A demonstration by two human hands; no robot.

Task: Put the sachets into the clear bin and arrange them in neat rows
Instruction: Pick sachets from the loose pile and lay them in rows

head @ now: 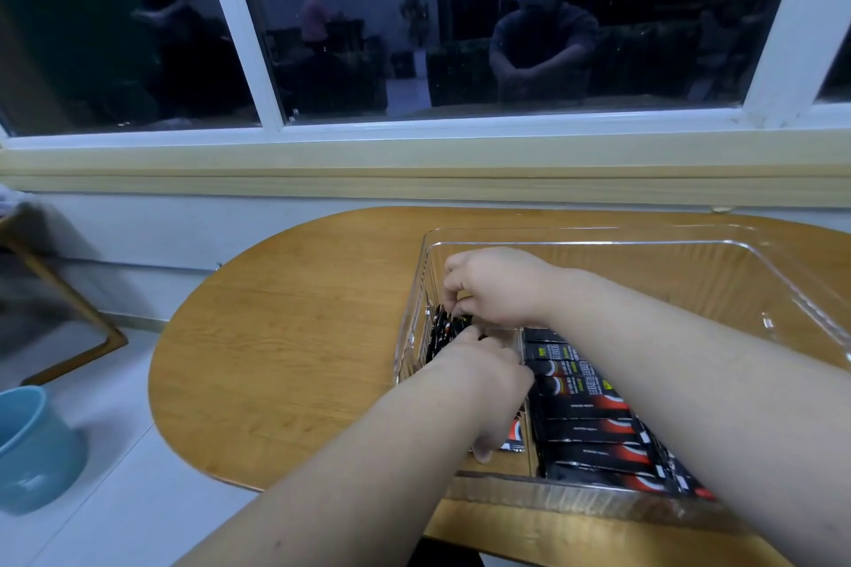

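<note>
A clear plastic bin (644, 239) stands on the wooden table. Inside it, black sachets with red and white print lie flat in a row (594, 428) along the near middle. A second bunch of sachets (440, 329) stands on edge against the bin's left wall. My left hand (479, 378) reaches into the bin and its fingers curl around this bunch from the near side. My right hand (495, 281) comes from the right, its fingertips pinching the top of the same bunch. Part of the bunch is hidden under my hands.
The oval wooden table (285, 359) ends close to my body and at the left. A light blue pot (32, 447) sits on the floor at the left, beside a wooden chair leg (69, 304). A window ledge (414, 180) runs behind the table.
</note>
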